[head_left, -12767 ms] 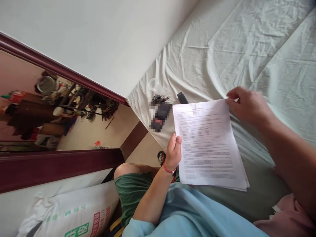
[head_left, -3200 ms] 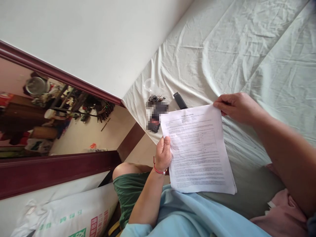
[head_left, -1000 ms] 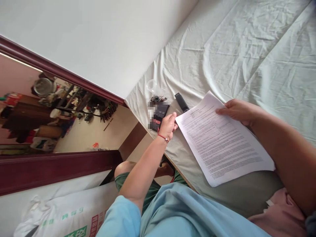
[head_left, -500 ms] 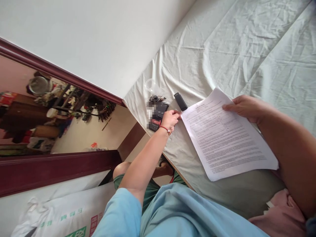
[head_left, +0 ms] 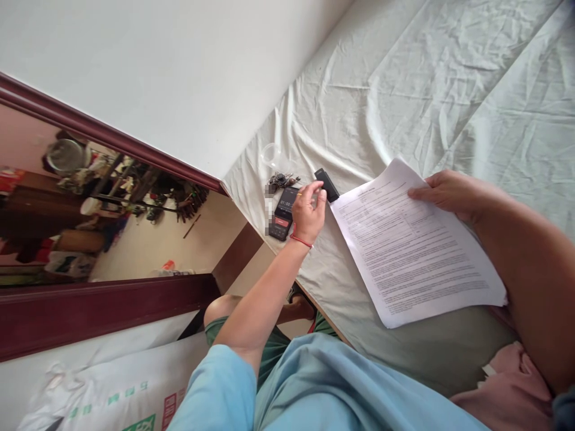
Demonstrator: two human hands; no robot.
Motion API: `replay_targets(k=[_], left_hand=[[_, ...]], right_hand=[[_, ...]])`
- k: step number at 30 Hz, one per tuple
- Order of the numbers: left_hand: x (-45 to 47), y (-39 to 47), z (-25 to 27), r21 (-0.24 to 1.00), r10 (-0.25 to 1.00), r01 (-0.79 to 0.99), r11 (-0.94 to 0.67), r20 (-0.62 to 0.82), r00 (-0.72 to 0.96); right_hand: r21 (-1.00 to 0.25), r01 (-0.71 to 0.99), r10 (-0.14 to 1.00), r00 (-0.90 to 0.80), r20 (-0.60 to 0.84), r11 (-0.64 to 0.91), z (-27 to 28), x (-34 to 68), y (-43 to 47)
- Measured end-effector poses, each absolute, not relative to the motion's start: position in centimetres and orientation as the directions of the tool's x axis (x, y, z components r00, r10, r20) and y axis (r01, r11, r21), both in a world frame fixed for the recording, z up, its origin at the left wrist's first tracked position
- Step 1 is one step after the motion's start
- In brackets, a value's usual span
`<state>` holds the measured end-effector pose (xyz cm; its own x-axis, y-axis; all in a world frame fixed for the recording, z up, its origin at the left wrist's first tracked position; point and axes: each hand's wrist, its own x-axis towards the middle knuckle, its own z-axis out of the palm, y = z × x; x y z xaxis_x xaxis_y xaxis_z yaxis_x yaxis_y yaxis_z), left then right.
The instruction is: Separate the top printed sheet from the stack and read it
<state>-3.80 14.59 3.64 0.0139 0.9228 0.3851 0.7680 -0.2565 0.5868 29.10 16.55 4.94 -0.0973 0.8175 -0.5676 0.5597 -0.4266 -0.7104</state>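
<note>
My left hand (head_left: 308, 211) hovers open over the phone (head_left: 283, 213), its screen digits unreadable; my right hand (head_left: 442, 190) pins the printed papers (head_left: 413, 251), text illegible.

The phone (head_left: 283, 213) screen shows a timer readout, its digits too small to read for certain. The printed sheets (head_left: 415, 242) carry dense text, too fine to read. The white sack (head_left: 103, 398) bears green and red characters, cut off and illegible.
</note>
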Motion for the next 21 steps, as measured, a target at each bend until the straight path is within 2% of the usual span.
replay_targets(k=[3,6,15,21], left_hand=[[-4.0,14.9,4.0,0.451,0.875,0.769,-0.453,0.39,0.287],[-4.3,15.3,4.3,0.407,0.859,0.762,-0.504,0.326,0.395],[-5.1,15.7,4.7,0.336,0.84,0.771,-0.541,0.256,0.478],[-5.2,15.1,2.8,0.337,0.825,0.758,-0.559,0.319,0.466]], right_hand=[[-0.62,0.62,0.76,-0.06,-0.647,-0.48,5.5,28.9,16.6],[-0.608,0.623,0.753,-0.047,-0.656,-0.492,6.1,28.7,16.5],[-0.596,0.655,0.758,-0.053,-0.65,-0.465,6.2,28.5,16.5],[-0.626,0.646,0.778,-0.08,-0.624,-0.436,5.2,29.0,16.6]])
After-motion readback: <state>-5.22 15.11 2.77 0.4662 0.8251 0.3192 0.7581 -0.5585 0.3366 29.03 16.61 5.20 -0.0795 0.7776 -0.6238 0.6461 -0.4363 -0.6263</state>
